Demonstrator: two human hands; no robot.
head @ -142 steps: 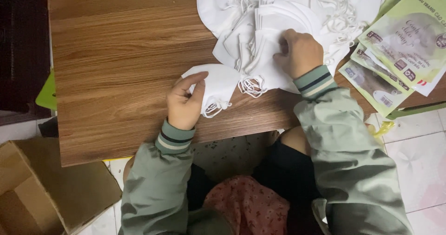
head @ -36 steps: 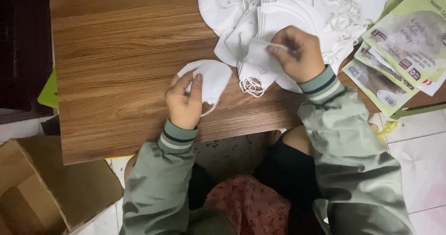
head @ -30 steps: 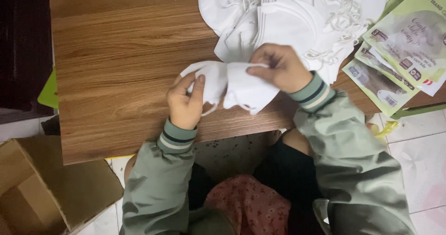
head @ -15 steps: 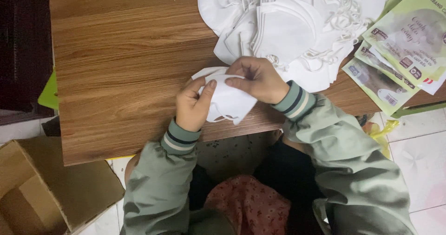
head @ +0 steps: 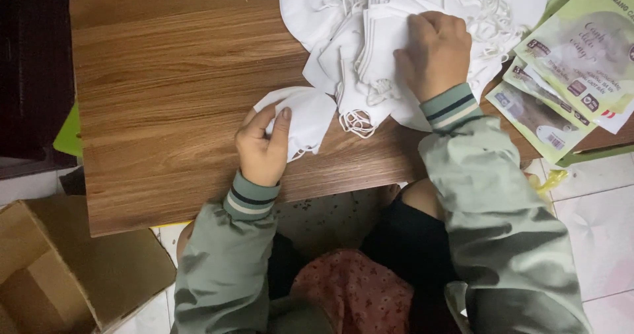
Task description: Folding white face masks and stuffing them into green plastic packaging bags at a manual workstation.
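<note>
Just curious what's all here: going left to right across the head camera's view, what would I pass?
Cardboard box → left hand on a small stack of white masks → right hand on the mask pile → green packets.

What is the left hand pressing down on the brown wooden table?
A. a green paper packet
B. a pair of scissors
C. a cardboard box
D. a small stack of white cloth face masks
D: the left hand lies flat on a small stack of white cloth face masks on the brown wooden table, while the right hand rests on the big loose pile of white masks.
</note>
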